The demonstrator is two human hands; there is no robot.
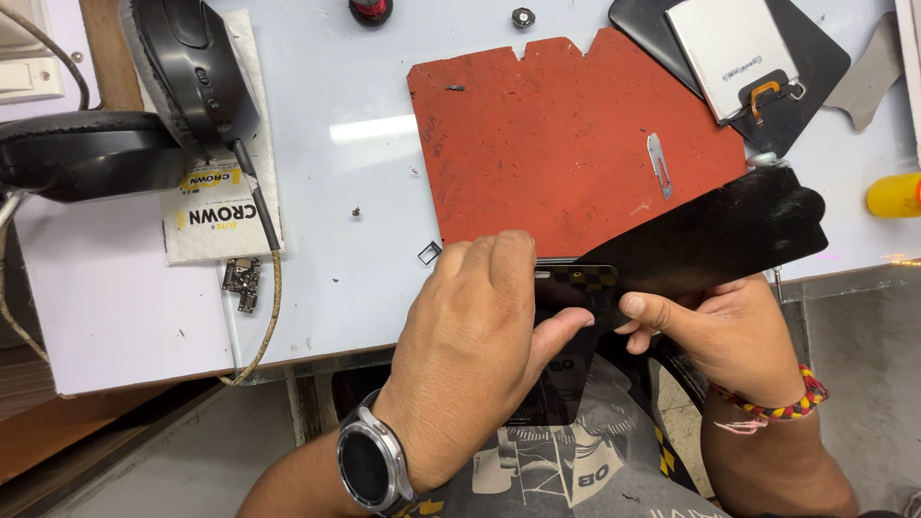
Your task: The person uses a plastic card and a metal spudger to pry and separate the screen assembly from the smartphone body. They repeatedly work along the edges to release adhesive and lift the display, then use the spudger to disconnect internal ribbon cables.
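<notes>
The left hand, a metal wristwatch on its wrist, is curled over the near end of a thin, glossy black rectangular panel, with the thumb pressed beneath it. The right hand, a braided red-and-yellow thread at its wrist, grasps the same panel from below, thumb tip against the underside. The panel is held above the table's near edge, overlapping the lower right corner of the worn, rust-red rubber mat. The panel is judged light, stiff, smooth and slippery, and probably brittle; it is best held by its long edges, not its face. On the mat lies a small flat metal clip. Beyond the mat's far right corner rests a silvery rectangular battery-like pack on a dark backing. Left of the mat lie a printed white card, a small circuit board and a black lamp-like tool.
</notes>
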